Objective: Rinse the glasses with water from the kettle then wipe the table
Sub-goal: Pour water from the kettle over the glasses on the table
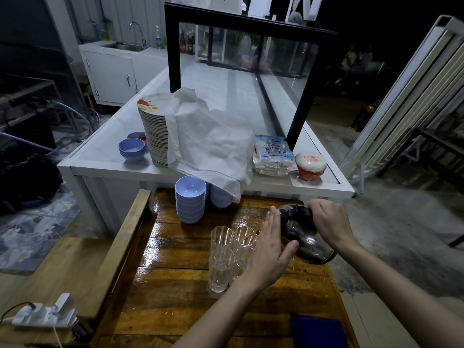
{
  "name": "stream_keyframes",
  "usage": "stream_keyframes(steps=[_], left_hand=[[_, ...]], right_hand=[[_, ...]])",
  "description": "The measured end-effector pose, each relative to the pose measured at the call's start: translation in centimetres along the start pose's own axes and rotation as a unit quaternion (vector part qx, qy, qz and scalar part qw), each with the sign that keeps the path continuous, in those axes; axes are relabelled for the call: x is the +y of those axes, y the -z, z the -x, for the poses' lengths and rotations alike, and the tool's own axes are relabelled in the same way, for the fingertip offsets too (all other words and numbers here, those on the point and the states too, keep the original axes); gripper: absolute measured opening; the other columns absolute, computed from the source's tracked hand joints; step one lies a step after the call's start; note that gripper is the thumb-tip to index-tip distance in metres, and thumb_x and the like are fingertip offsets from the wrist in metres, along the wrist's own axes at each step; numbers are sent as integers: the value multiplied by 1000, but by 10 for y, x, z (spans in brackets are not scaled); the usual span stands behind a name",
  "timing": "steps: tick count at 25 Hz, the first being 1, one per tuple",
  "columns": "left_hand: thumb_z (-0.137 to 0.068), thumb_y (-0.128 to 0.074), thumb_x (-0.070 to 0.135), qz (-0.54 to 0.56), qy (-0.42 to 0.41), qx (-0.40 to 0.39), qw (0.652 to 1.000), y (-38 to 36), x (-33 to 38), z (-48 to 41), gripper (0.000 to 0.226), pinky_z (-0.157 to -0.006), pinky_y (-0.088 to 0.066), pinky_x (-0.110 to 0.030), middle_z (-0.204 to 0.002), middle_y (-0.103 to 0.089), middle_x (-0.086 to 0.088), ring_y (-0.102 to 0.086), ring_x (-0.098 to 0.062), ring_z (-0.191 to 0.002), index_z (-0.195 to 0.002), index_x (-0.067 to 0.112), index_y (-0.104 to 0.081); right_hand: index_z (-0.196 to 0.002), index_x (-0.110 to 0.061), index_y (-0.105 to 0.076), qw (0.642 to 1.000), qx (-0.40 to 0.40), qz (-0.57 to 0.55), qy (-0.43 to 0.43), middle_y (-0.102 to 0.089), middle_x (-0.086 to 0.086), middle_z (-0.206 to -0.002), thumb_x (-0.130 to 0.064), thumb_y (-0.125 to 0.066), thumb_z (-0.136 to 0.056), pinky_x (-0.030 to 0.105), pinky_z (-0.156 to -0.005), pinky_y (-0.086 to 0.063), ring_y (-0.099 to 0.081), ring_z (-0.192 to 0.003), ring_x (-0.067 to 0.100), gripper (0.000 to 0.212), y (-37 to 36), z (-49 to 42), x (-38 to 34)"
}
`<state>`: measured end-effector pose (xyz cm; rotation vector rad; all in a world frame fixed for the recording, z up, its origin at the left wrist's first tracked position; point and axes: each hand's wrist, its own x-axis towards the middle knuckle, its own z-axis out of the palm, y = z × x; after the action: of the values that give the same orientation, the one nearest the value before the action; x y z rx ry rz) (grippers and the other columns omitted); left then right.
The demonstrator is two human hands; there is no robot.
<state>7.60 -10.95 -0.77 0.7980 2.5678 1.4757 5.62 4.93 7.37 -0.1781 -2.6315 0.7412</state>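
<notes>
Several clear ribbed glasses (222, 257) stand stacked in a tight cluster on the wet wooden table (175, 292). A shiny metal kettle (305, 236) is tilted toward them from the right. My right hand (329, 222) grips the kettle's dark handle at the top. My left hand (270, 249) is flat, fingers straight and together, palm against the kettle's side, between the kettle and the glasses. The kettle's spout is hidden behind my left hand. A dark blue cloth (317, 331) lies on the table's near right corner.
Two stacks of lilac bowls (190, 202) stand at the table's far edge. Behind is a white counter (105, 167) with a plate stack (155, 131), a white cloth (208, 144), more bowls and packets. A power strip (42, 315) lies on the bench at left.
</notes>
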Motion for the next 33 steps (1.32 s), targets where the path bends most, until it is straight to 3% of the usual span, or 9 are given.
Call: stream_keyframes(steps=[8, 11, 15, 20, 24, 28, 33], left_hand=[[-100, -35, 49, -12, 3, -11, 1000, 1, 0, 3, 76, -122, 2, -32, -161, 18, 7, 18, -1, -146, -154, 22, 10], [-100, -37, 48, 0, 16, -17, 1000, -2, 2, 2, 76, -122, 3, -32, -161, 17, 7, 19, -2, -146, -154, 22, 9], [-100, -36, 48, -26, 7, -33, 999, 1, 4, 1, 75, -121, 5, -29, -162, 16, 6, 19, -2, -145, -155, 21, 8], [-101, -40, 41, -46, -7, -49, 998, 12, 18, -12, 69, -123, 0, -34, -163, 0, -1, 9, -8, -148, -155, 14, -6], [-101, -41, 40, -76, -29, -54, 995, 24, 24, -17, 67, -122, 2, -32, -163, -6, -6, 3, -14, -150, -155, 11, -12], [-101, -40, 39, -78, -34, -19, 996, 37, 22, -9, 67, -120, 3, -28, -163, -3, -3, 7, -9, -148, -155, 12, -9], [-101, -36, 44, -65, -9, 24, 998, 42, 7, 5, 73, -119, 8, -25, -161, 14, 3, 20, -5, -145, -155, 16, 5]], right_hand=[[-48, -13, -45, 999, -5, -28, -43, -43, 3, -47, -27, -41, -88, 33, -49, -28, -38, -48, 17, 42, 0, 12, -5], [-49, -9, -46, 997, -6, -30, -73, -46, 8, -50, -19, -46, -93, 34, -50, -29, -40, -51, 21, 45, -2, 13, -1], [-61, 4, -58, 991, -8, -57, -121, -59, 24, -64, -23, -43, -91, 35, -52, -32, -44, -56, 23, 42, -2, 17, 6], [-64, -9, -54, 958, 22, -141, -248, -52, 10, -65, -25, -41, -96, 35, -60, -37, -46, -63, 22, 38, -5, 31, 11], [-73, -13, -59, 927, 50, -209, -308, -57, 10, -73, -30, -40, -93, 45, -70, -47, -54, -73, 26, 32, -11, 38, 6], [-74, -9, -60, 940, 49, -207, -266, -55, 9, -70, -27, -41, -96, 37, -66, -42, -50, -68, 22, 34, -13, 30, -12], [-69, 5, -62, 983, 17, -123, -137, -56, 15, -65, -22, -43, -95, 34, -54, -34, -46, -61, 23, 42, -16, 14, -33]])
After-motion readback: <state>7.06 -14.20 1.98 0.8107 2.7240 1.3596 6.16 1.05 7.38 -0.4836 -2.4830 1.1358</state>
